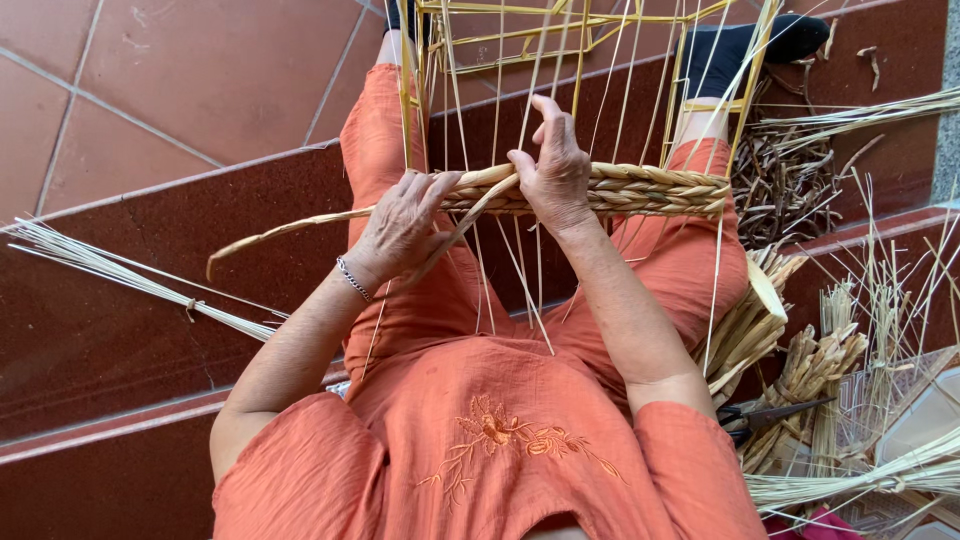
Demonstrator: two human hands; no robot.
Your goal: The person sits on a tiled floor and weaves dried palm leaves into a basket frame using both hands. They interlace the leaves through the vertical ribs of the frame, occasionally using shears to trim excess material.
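I sit on red steps in orange clothes with a yellow wire frame (pixel 560 22) standing between my knees, thin pale stakes running down from it. A braided band of straw weave (pixel 650 190) crosses the stakes. My left hand (pixel 405 225) grips a long flat straw strand (pixel 290 228) whose free end trails to the left. My right hand (pixel 555 170) presses on the weave where the strand enters, fingers curled among the stakes. A bracelet sits on my left wrist.
A tied bundle of thin pale reeds (pixel 120 275) lies on the step at left. At right are bundles of straw (pixel 800 365), dark scraps (pixel 785 180), black scissors (pixel 770 412) and loose reeds (pixel 880 475).
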